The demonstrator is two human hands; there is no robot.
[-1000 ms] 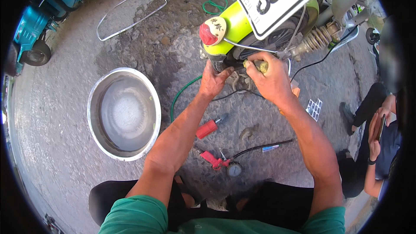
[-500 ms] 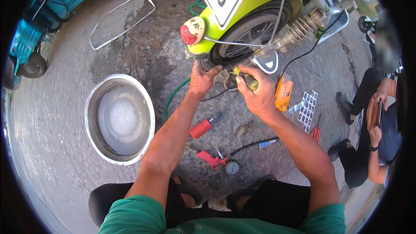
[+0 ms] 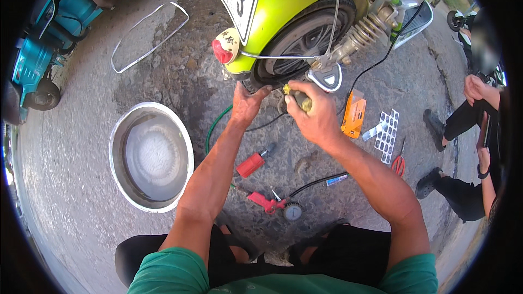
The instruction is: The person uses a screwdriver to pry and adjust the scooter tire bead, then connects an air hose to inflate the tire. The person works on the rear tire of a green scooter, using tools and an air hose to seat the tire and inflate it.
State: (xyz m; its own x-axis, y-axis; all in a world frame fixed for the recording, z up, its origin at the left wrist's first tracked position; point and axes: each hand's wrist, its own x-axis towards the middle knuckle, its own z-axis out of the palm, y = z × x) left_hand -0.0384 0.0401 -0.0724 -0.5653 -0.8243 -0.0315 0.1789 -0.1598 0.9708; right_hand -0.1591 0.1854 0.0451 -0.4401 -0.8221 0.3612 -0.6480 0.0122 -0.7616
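Yellowish, a small tool (image 3: 300, 99) sits pinched in the curled fingers of the right hand (image 3: 311, 118) at frame centre, just below the scooter's rear tyre (image 3: 302, 38), whose lower edge the left hand (image 3: 248, 103) presses with spread fingers, a steel basin (image 3: 151, 156) lying at left.

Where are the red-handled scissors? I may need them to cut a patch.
In the head view, the red-handled scissors lie on the ground at right, just beside the sheet of patches, beyond the right forearm.
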